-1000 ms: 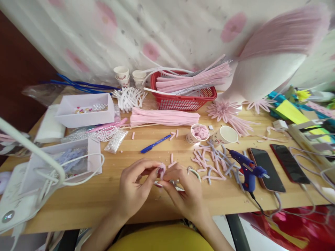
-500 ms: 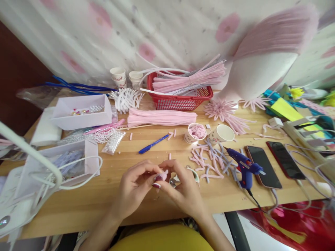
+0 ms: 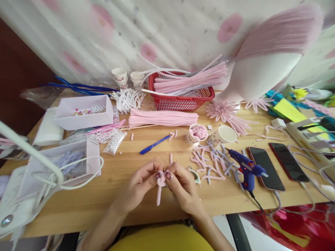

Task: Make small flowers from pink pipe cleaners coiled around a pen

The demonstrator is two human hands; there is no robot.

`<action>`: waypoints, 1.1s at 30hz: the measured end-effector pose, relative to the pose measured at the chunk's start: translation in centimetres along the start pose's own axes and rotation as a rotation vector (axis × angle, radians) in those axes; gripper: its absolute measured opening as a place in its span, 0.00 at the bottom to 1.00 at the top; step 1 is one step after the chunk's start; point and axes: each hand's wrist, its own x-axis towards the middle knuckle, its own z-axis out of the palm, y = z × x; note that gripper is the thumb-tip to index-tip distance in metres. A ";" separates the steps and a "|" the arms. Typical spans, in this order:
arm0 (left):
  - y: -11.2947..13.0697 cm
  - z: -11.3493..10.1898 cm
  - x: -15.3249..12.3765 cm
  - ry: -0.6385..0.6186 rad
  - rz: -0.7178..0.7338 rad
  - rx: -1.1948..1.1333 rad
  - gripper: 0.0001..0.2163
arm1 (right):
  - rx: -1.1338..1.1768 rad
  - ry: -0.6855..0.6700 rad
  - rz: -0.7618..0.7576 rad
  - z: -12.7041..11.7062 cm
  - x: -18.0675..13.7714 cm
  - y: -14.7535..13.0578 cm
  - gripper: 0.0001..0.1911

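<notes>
Head view: the left hand point(image 3: 141, 182) and right hand point(image 3: 184, 185) pinch a coiled pink fuzzy strip point(image 3: 160, 182) between thumbs and fingers, over the surface's point(image 3: 86, 207) near edge. Its straight tail points toward the person, slightly left. Hands face each other, thumbnails up, forearms slanting inward.

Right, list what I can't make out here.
All in the head view:
Pink piece: upper part, partly covered by the left hand and right hand.
Pale green loop: what it joins, behind the right hand.
Power strip: one end, cut off by the right edge.
Round display: reading, too small and blurred.
</notes>
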 end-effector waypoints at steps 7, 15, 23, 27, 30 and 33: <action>0.2 -0.2 -0.1 -0.087 -0.020 -0.301 0.15 | 0.276 0.223 0.107 2.0 -0.6 0.6 0.15; 0.3 -0.6 0.2 -0.090 -0.007 -0.384 0.10 | 0.245 0.153 0.185 1.0 -0.5 0.9 0.18; -0.1 -0.1 0.4 0.037 -0.089 -0.430 0.07 | 0.063 0.053 0.088 0.9 0.1 1.1 0.25; 0.1 0.0 0.5 0.042 -0.048 -0.401 0.06 | -0.139 0.166 0.095 1.2 0.0 1.0 0.16; 0.3 0.0 0.5 0.097 -0.012 -0.348 0.05 | -0.377 0.125 -0.076 0.8 0.0 0.5 0.10; 0.3 -0.1 0.4 0.154 -0.020 -0.284 0.05 | -0.659 0.032 -0.235 0.3 0.2 -0.1 0.11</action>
